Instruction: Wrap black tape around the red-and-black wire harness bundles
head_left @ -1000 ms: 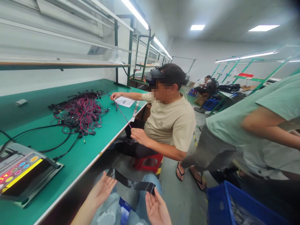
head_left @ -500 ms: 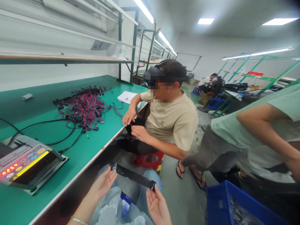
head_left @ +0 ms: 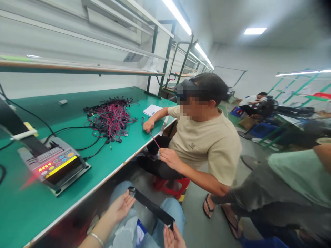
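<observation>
A flat black strip [head_left: 152, 206] with shiny ends is stretched above my lap. My left hand [head_left: 122, 206] pinches its upper left end, palm turned up. At the lower right end, my right hand [head_left: 173, 237] grips the strip, partly cut off by the bottom of the view. On the green table [head_left: 124, 146] lies a tangled pile of red and black wires [head_left: 113, 119]. A device with a red display [head_left: 58, 167] stands at the table's left, away from both hands.
A seated person in a beige shirt [head_left: 204, 144] holds a red and black wire at the table edge. Another person in a light green shirt [head_left: 302, 172] is at the right. A red stool [head_left: 172, 187], a white booklet [head_left: 152, 110] and overhead shelves are also in view.
The view has swung left, showing more of the device. The seated person's hands have moved apart with a wire between them. The blue bin at the right has mostly left the view.
</observation>
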Demonstrator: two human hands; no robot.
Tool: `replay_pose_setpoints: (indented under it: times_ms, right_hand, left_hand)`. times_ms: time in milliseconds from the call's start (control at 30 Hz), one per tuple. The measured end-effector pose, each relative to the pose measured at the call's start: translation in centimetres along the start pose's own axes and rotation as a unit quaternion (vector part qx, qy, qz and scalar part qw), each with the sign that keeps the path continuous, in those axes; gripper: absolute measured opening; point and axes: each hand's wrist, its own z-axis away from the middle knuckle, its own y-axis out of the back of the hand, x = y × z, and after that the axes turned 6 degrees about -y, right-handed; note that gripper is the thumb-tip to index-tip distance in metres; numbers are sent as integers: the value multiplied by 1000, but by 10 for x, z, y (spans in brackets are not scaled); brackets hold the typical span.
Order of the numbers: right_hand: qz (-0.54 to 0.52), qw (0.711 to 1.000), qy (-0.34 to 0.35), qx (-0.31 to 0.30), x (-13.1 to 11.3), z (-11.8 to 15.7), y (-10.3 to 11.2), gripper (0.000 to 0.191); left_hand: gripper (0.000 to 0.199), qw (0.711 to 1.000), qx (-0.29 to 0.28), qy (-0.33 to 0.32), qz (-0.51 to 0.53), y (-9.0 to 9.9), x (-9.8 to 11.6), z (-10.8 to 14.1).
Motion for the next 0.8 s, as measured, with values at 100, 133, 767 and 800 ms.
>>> replay_pose_setpoints:
  times_ms: [100,133,767,800]
  right_hand:
    - [-77,995,-41,37,-3,-1,-7,11]
    - [-87,994,-41,41,-4,1,-11,11]
    - [-145,989,-6,-35,-14,67,-43,11]
    - [-146,989,3,-35,-15,71,-45,10]
  left_hand:
    - [5,999,-23,-25,-12,-7,6,6]
    - [5,999,-26,-29,-12,-9,8,8]
    - [15,993,-120,-7,-6,-31,29,44]
    - [14,992,-122,-10,-10,-33,30,45]
